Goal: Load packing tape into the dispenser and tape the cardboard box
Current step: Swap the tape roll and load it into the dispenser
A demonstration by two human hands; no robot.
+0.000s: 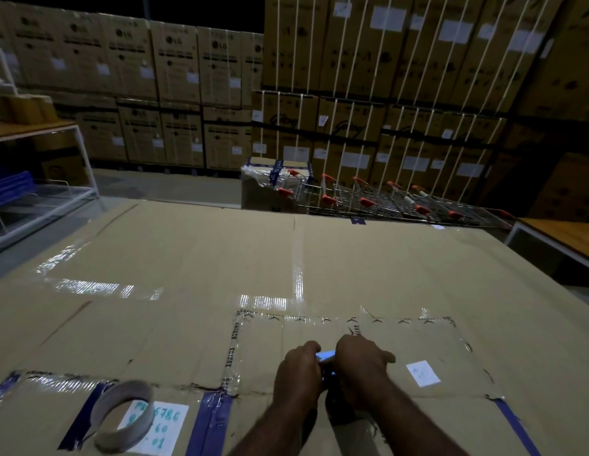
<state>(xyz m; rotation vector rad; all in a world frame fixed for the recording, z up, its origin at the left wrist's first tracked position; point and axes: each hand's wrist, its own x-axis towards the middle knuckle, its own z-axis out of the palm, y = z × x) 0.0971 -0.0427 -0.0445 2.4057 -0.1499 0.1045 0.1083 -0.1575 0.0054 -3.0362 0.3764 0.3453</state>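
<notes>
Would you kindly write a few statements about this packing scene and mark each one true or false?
1. Both hands are closed together on one object. True: the left hand and right hand grip a dark tool with a blue part, most of it hidden.
2. The cardboard ring lies to the right of the hands. False: it lies to their left, over a white label.
3. The ring is thick with tape. False: it looks like a bare core.
4. Clear tape strips already run across the cardboard surface. True.
5. Shopping trolleys with orange handles stand beyond the far edge of the cardboard. True.
</notes>
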